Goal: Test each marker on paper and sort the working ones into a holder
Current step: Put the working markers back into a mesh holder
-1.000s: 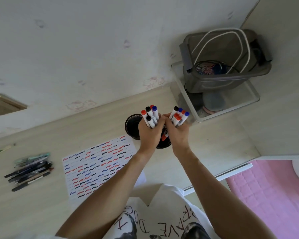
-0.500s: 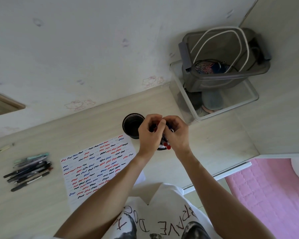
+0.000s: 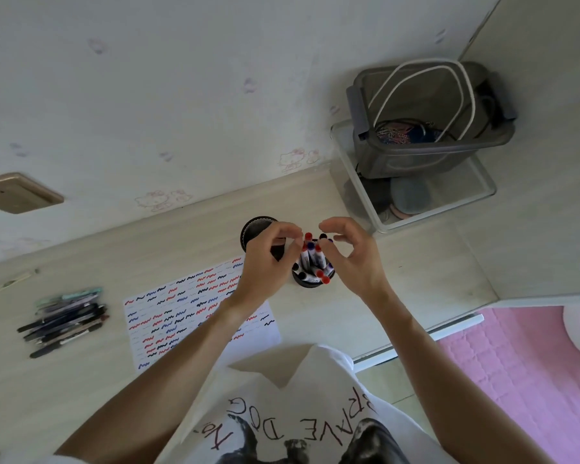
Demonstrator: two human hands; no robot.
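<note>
Both the left hand [image 3: 265,262] and the right hand [image 3: 352,259] hover with fingers loosely curled and grasping nothing, 1 on each side of the markers [image 3: 312,259], which stand bunched in the black holder [image 3: 307,282] directly between and below the fingertips.

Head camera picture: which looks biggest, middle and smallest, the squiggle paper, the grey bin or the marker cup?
1. Squiggle paper, though arms hide part of it.
2. Grey bin, nearly as big; it sits farther away, so this ranking is unsure.
3. Marker cup, clearly smallest.
</note>
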